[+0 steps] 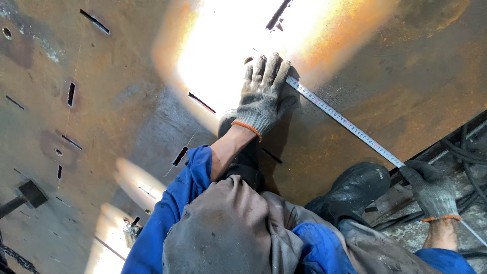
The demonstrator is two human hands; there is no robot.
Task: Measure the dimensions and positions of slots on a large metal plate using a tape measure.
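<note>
Steel plate [395, 76], rusty brown, flat, with narrow cut slots and small round holes, a glare patch just beyond the left hand. Left hand [264, 94] in grey knit glove with orange cuff, fingers spread, palm flat, pressing down the far end of a tape measure [345, 122]. Tape is a thin white metal blade with fine markings, running straight and diagonal across the plate from under the left palm to the right hand. Right hand [431, 190], same kind of glove but darker and dirtier, closed around the near end of the tape at the plate's edge; tape case not visible, can't tell if it sits inside the fist. Between the hands a black work boot [355, 190] stands on the plate, just beside the right hand. Blue sleeves and grey trousers fill the space below the left wrist. Dark cables [469, 157] lie past the right hand, off the plate edge. A short slot [202, 103] is just left of the left hand, well clear of the tape.
</note>
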